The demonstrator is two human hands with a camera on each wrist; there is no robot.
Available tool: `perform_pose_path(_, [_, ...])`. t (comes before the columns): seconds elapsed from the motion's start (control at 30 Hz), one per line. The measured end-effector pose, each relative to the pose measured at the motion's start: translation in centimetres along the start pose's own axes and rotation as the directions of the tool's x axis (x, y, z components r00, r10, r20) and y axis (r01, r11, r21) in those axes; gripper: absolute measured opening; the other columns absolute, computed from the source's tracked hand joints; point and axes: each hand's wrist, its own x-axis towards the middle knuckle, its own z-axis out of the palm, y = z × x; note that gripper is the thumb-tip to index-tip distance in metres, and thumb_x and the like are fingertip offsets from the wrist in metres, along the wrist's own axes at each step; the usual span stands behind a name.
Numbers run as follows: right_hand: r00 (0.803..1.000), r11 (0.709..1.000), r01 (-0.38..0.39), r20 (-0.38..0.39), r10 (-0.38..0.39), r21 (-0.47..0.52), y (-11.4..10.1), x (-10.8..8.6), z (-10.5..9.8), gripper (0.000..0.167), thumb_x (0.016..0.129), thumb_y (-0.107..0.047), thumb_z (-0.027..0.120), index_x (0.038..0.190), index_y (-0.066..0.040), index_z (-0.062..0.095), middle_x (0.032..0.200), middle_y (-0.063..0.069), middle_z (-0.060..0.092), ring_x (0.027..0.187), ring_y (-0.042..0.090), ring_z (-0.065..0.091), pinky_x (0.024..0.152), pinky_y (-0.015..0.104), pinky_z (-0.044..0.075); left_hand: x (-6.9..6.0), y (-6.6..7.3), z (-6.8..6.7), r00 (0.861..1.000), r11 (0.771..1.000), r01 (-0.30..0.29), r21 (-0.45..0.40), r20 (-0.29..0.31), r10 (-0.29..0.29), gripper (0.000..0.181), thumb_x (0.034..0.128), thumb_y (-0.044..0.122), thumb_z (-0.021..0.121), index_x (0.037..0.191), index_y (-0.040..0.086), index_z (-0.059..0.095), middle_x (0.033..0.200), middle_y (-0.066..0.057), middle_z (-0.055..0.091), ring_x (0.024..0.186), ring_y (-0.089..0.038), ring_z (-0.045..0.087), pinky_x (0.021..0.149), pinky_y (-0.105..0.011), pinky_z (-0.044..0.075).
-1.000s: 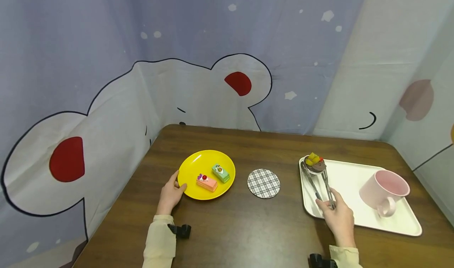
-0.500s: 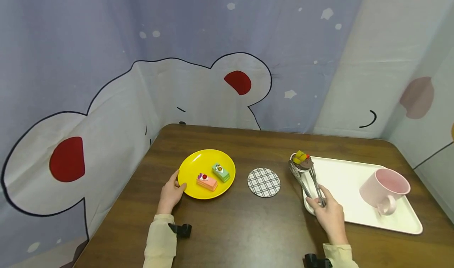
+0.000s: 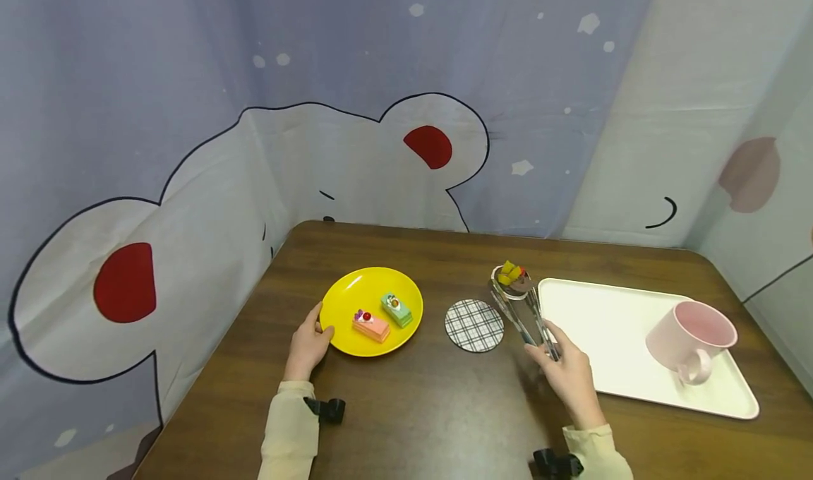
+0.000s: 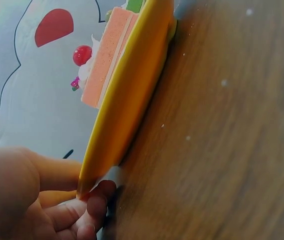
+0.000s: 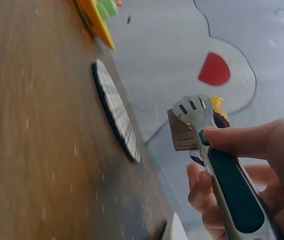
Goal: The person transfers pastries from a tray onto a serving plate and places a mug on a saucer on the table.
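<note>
Left hand (image 3: 308, 346): grip pinching the left rim of a round yellow plate (image 3: 346, 294), pink cake slice (image 3: 373, 329) and green one (image 3: 396, 312) on it. Then round checked coaster (image 3: 474, 326). Right of that, brown cupcake (image 3: 520, 284) (yellow topping) in teal-handled metal tongs (image 5: 232, 190), above the brown wooden counter (image 3: 406, 413); right hand (image 3: 570, 370) grips these. Far right: rectangular white tray (image 3: 597, 318), pink mug (image 3: 670, 339) on it.

left hand (image 3: 309, 348): fingers (image 4: 66, 216) curled, pinching | right hand (image 3: 568, 375): fingers curled, pinching | hands apart

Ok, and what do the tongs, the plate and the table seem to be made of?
The tongs look like polished metal, probably steel, judging by silvery glints; their matte green grip may be plastic. The plate seems plastic, possibly ceramic: smooth, glossy yellow. The table shows satin brown grain: wood or laminate.
</note>
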Motion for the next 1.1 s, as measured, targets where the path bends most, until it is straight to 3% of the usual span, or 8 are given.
perform_pose_path(0.2, [0.984,0.982,0.178,0.035,-0.176,-0.059,-1.6,1.0,1.6,0.054,0.083,-0.018,0.074,0.132,-0.001,0.056,0.076,0.007,0.067,0.06,0.007,0.049,0.059,0.028,0.041,0.2,0.0,0.1,1.0,1.0,-0.006,-0.004,0.002,0.006,0.062,0.0975,0.017,0.051,0.153,0.007,0.025,0.084,-0.009,0.046,0.072,-0.02,0.044,0.066,-0.029,0.036])
perform_pose_path(0.33, [0.968,0.965,0.246,0.064,-0.241,-0.09,-2.7,1.5,2.5,0.054,0.082,-0.016,0.074,0.131,-0.001,0.057,0.075,0.006,0.068,0.06,0.01,0.051,0.06,0.03,0.042,0.2,-0.1,0.0,1.0,1.0,-0.022,-0.007,0.002,0.022,0.061,0.0977,0.016,0.05,0.153,0.006,0.026,0.083,-0.009,0.046,0.072,-0.02,0.044,0.066,-0.029,0.035])
perform_pose_path(0.6, [0.934,0.938,0.336,0.16,-0.32,-0.086,-5.5,2.8,5.3,0.055,0.08,-0.018,0.075,0.131,-0.006,0.058,0.073,0.004,0.07,0.058,0.011,0.055,0.06,0.033,0.045,0.1,-0.5,-0.3,0.999,1.0,-0.029,0.001,-0.014,0.029,0.06,0.0977,0.015,0.049,0.152,0.005,0.027,0.083,-0.009,0.045,0.074,-0.021,0.044,0.069,-0.03,0.035])
perform_pose_path(0.87, [0.894,0.892,0.43,0.206,-0.399,-0.141,-7.5,3.9,7.8,0.055,0.077,-0.021,0.077,0.128,-0.006,0.061,0.069,-0.001,0.068,0.072,0.02,0.063,0.07,0.039,0.049,0.1,-0.5,-0.1,0.999,0.999,-0.032,-0.007,-0.009,0.032,0.06,0.0977,0.015,0.049,0.152,0.006,0.027,0.083,-0.009,0.046,0.074,-0.02,0.044,0.068,-0.029,0.035])
perform_pose_path(0.97, [0.889,0.884,0.441,0.214,-0.405,-0.158,-7.9,4.2,8.4,0.055,0.076,-0.019,0.077,0.127,-0.005,0.061,0.069,0.0,0.067,0.067,0.019,0.062,0.066,0.036,0.048,0.0,-0.4,-0.1,0.999,0.999,-0.034,-0.012,-0.009,0.034,0.06,0.0974,0.015,0.049,0.152,0.006,0.027,0.083,-0.009,0.046,0.073,-0.02,0.045,0.067,-0.029,0.035])
perform_pose_path(1.1, [0.888,0.897,0.42,0.264,-0.375,-0.139,-8.2,4.4,9.0,0.056,0.078,-0.017,0.077,0.129,-0.005,0.059,0.071,0.003,0.068,0.061,0.014,0.057,0.06,0.031,0.044,0.0,-0.3,0.0,0.999,0.999,-0.036,-0.017,-0.015,0.036,0.06,0.0971,0.015,0.049,0.152,0.006,0.028,0.083,-0.009,0.047,0.072,-0.02,0.045,0.066,-0.029,0.035])
